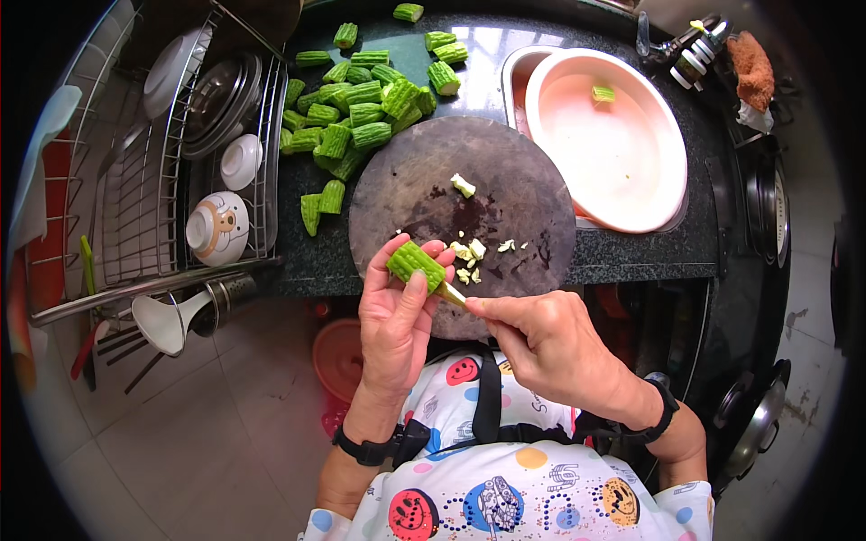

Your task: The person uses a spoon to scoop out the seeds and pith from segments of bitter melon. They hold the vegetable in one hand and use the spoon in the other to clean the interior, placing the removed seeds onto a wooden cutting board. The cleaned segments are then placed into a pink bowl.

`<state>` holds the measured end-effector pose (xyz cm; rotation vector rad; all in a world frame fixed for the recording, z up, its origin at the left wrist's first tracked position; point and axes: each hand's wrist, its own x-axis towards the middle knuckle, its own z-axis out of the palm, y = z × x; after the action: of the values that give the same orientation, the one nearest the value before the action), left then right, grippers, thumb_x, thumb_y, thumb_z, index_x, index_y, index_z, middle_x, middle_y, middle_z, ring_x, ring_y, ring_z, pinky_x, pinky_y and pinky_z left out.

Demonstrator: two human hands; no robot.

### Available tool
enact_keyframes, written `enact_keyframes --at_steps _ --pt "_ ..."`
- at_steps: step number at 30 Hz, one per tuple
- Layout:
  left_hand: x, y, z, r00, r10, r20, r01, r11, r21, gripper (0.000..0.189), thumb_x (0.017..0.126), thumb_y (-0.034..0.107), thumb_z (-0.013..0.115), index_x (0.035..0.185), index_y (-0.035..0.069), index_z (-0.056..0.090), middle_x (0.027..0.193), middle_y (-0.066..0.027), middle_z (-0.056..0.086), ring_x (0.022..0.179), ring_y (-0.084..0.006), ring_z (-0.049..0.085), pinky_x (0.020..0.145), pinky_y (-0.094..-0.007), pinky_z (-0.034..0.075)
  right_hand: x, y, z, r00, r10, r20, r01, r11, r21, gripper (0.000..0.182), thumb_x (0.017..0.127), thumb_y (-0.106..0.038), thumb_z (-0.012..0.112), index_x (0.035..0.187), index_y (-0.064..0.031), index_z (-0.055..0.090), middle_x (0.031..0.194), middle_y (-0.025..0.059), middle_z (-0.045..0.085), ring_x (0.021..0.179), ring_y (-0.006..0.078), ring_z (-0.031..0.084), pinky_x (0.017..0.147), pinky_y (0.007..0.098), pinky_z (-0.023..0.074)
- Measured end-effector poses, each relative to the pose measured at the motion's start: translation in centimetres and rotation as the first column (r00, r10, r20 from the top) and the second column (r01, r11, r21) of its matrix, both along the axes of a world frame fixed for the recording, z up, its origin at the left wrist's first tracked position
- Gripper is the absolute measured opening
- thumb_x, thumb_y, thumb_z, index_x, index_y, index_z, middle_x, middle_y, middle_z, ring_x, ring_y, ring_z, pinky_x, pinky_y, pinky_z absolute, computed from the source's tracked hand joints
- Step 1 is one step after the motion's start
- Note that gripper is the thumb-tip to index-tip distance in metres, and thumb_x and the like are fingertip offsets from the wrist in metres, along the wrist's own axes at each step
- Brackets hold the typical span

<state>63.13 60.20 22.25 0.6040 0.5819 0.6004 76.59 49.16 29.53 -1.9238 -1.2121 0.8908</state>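
My left hand (399, 311) holds a short green piece of ridged gourd (415, 267), possibly bitter melon, above the near left part of a round chopping board (406, 176). My right hand (555, 338) grips a small tool (452, 293), its pale narrow part against the cut end of that piece; my fingers hide the rest, so its kind is unclear. Pale scraps of pith (470, 251) lie on the board, with a larger pale core piece (463, 185) farther back. Many more green gourd pieces (365, 113) are heaped on the dark counter behind and left of the board.
A white oval basin (676, 155) with one gourd piece (603, 94) in it rests over the sink at right, near the tap (683, 44). A wire dish rack (169, 155) with bowls (223, 230) stands left. Pans (761, 426) are at far right.
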Motion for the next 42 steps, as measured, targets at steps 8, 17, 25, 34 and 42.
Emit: enact_keyframes --at_steps 8,17,25,34,42 --pt "1.2 -0.7 -0.1 0.995 -0.002 0.096 0.031 0.954 -0.299 0.044 0.098 0.011 0.048 0.138 0.012 0.033 0.13 -0.0207 0.048 0.123 -0.032 0.049 0.105 -0.0433 0.043 -1.5 0.9 -3.3 0.99 -0.13 0.052 0.12 0.979 0.163 0.021 0.081 -0.002 0.058 0.099 -0.0001 0.067 0.077 0.0192 0.065 0.067 0.0352 0.065 0.058 0.0411 0.0508" --pt "-0.2 1.5 -1.9 0.98 0.156 0.124 -0.059 0.821 -0.567 0.028 0.098 0.016 0.05 0.12 0.0 0.05 0.127 -0.0218 0.051 0.122 -0.0311 0.05 0.107 -0.045 0.041 -0.5 -0.4 -1.4 0.996 -0.073 0.057 0.068 0.993 0.092 0.022 0.08 -0.002 0.06 0.101 -0.0014 0.066 0.076 0.0185 0.065 0.067 0.0345 0.065 0.057 0.0405 0.051" --pt "-0.5 1.5 -1.7 0.983 0.135 0.128 -0.036 0.815 -0.578 0.031 0.095 0.018 0.057 0.118 -0.001 0.05 0.12 -0.0194 0.056 0.115 -0.0283 0.055 0.102 -0.0412 0.046 -1.0 -1.1 -2.0 0.891 0.049 0.452 -0.125 0.982 0.14 0.042 0.068 -0.003 0.064 0.11 0.0017 0.062 0.067 0.0078 0.058 0.059 0.0232 0.06 0.052 0.0358 0.0453" --pt "0.0 0.7 -1.1 0.995 0.087 -0.053 -0.1 0.926 -0.364 0.023 0.093 0.014 0.059 0.111 0.003 0.049 0.112 -0.0152 0.059 0.111 -0.0258 0.057 0.098 -0.0389 0.049 -1.2 -0.4 -3.2 0.592 0.151 0.792 -0.304 0.952 0.046 0.04 0.07 -0.011 0.06 0.108 0.004 0.063 0.065 0.0014 0.049 0.058 0.0144 0.052 0.052 0.0291 0.0389" --pt "0.0 0.1 -1.2 0.995 0.104 0.011 -0.093 0.933 -0.348 0.028 0.094 0.01 0.055 0.12 0.003 0.047 0.125 -0.0174 0.053 0.122 -0.0295 0.05 0.106 -0.0433 0.042 -1.7 0.4 -5.7 0.999 -0.017 0.049 0.003 0.962 0.274 0.032 0.077 0.0 0.062 0.109 0.0017 0.065 0.066 0.0171 0.06 0.059 0.0244 0.065 0.051 0.036 0.0476"
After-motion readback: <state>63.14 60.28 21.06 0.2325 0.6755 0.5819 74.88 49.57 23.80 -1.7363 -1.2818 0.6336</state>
